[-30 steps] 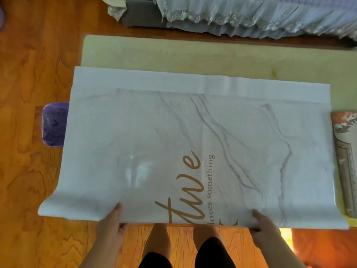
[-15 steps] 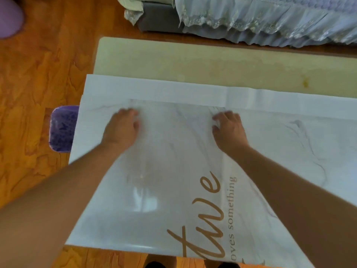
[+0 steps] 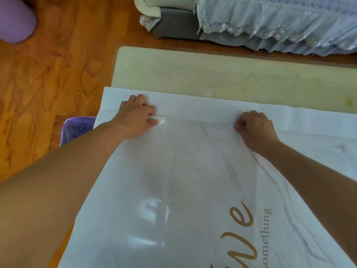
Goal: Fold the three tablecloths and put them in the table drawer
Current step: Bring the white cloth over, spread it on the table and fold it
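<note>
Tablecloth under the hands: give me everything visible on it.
The tablecloth is a glossy, plastic-looking white sheet with faint grey marble veining and gold script, with the small word "something" beside it. It lies flat on the pale table, folded over so an upper layer's edge stops short of the plain white far strip. Its left end overhangs the table. The left hand and right hand pinch that upper edge.

Both arms reach fwd over white marble-print tablecloth (image 3: 193,180) on pale table (image 3: 212,74). Left hand (image 3: 138,117) & right hand (image 3: 255,128) pinch the top layer's far edge, fingers curled. Purple stool (image 3: 77,126) at left, wood floor (image 3: 58,74).
</note>
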Motion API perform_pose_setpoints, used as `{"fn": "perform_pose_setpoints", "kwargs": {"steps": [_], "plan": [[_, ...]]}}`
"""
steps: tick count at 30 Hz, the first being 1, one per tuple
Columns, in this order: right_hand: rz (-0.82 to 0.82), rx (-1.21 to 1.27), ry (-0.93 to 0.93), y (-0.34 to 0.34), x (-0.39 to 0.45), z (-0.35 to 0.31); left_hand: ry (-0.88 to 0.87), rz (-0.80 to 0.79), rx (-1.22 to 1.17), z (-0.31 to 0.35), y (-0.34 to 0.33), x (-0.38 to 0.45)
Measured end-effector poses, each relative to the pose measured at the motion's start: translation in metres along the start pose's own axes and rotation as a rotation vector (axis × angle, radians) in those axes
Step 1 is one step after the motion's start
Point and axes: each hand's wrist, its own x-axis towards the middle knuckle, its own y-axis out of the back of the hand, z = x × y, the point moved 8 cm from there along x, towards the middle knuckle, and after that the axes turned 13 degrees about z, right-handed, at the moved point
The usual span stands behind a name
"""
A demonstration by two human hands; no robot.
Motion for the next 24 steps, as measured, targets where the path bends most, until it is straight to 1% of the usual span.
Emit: {"fn": "perform_pose_setpoints", "kwargs": {"steps": [3,6,8,9,11,13,14,15,17,19,24], "plan": [[0.104,0.020,-0.034,0.001,0.006,0.005,0.018,0.179,-0.073,-0.011,0.005,0.001],[0.169,0.007,-0.070,0.001,0.029,-0.002,0.089,0.237,-0.065,-0.016,0.010,0.023],[0.209,-0.004,-0.058,0.000,0.040,-0.007,0.154,0.268,-0.084,-0.019,0.013,0.036],[0.230,0.008,-0.052,-0.001,0.041,-0.008,0.158,0.294,-0.068,-0.017,0.014,0.036],[0.256,0.049,-0.065,-0.003,0.039,-0.004,0.144,0.357,0.014,-0.012,0.009,0.023],[0.243,0.082,-0.097,-0.004,0.040,-0.001,0.198,0.408,0.034,-0.005,0.000,-0.005],[0.231,0.095,-0.125,-0.004,0.043,0.002,0.239,0.386,0.023,-0.003,-0.008,-0.019],[0.227,0.104,-0.152,-0.003,0.046,0.003,0.276,0.330,0.016,-0.002,-0.019,-0.031],[0.244,0.110,-0.182,0.000,0.050,0.005,0.304,0.236,0.025,-0.003,-0.037,-0.044],[0.267,0.112,-0.178,0.001,0.049,0.004,0.309,0.222,0.034,-0.009,-0.044,-0.045],[0.291,0.113,-0.163,-0.001,0.047,0.005,0.310,0.247,0.032,-0.010,-0.046,-0.041]]}}
